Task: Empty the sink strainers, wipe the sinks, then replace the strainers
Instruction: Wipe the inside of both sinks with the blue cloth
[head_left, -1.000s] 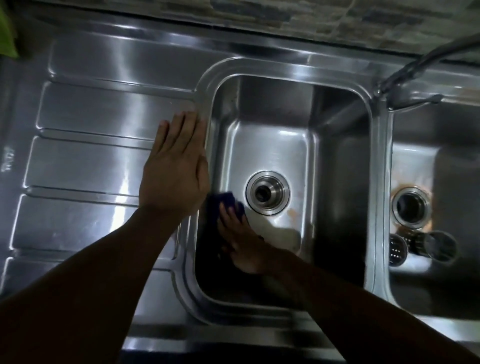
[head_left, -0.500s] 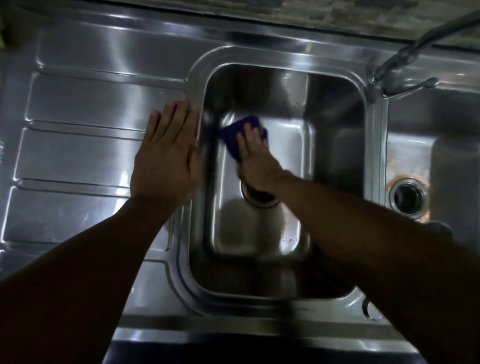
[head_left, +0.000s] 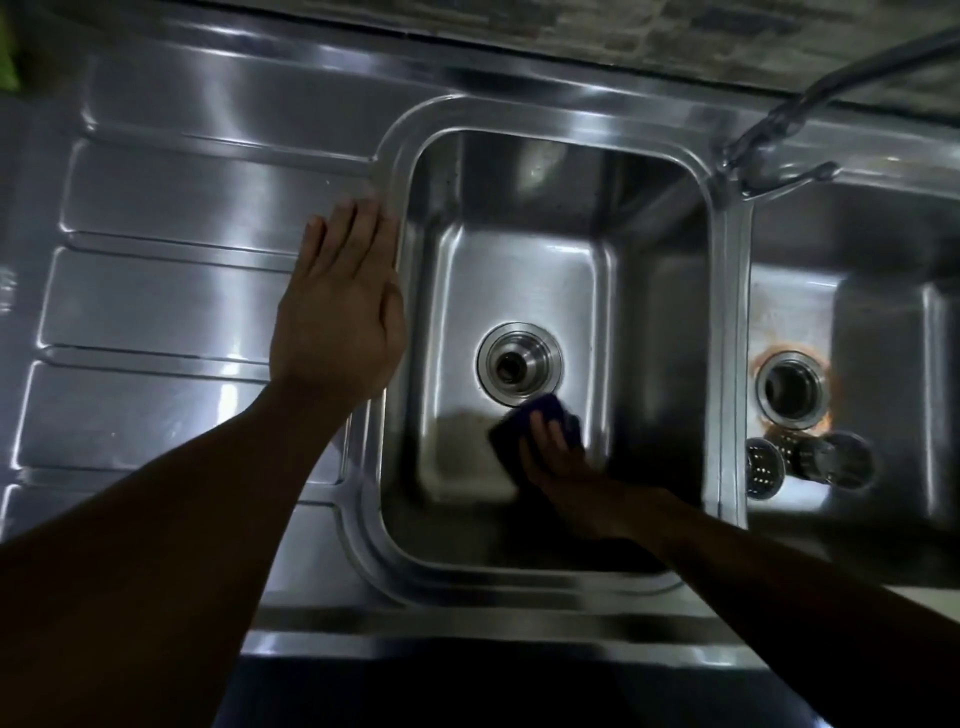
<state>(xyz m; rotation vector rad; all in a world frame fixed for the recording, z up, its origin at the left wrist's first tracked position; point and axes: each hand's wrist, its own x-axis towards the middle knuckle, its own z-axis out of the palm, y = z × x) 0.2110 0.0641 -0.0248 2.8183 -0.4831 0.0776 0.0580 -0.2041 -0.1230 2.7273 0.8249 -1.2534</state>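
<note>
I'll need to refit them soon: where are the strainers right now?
In the head view, both strainers lie on the floor of the right sink, just on the near side of its open drain, beside the divider.

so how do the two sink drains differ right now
The left drain has a clean, shiny ring; the right drain is ringed by an orange stain. By the left drain the right hand presses a blue cloth; by the right drain lie two strainers. Both are round, steel and without strainers.
</note>
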